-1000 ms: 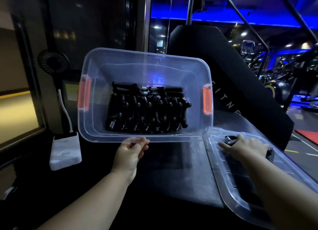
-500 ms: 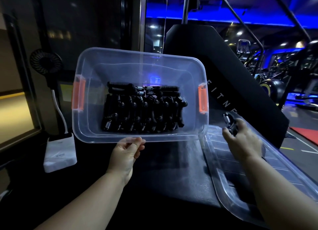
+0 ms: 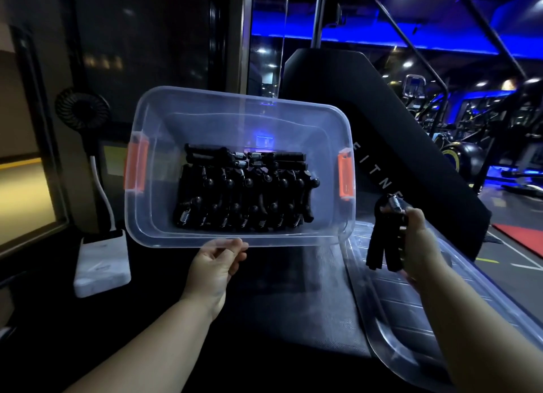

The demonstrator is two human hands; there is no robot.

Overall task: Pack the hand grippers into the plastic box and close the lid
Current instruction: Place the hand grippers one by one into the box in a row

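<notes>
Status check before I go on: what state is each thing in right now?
box: open, tipped toward the camera, part full.
packed grippers: in rows inside the box.
loose gripper: outside the box, in the right hand.
lid: off, lying right of the box.
latches: not fastened.
left hand: holds the box's near rim.
right hand: grips the loose gripper.

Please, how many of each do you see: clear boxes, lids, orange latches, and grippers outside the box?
box: 1
lid: 1
orange latches: 2
gripper outside the box, in the right hand: 1
Total: 5
</notes>
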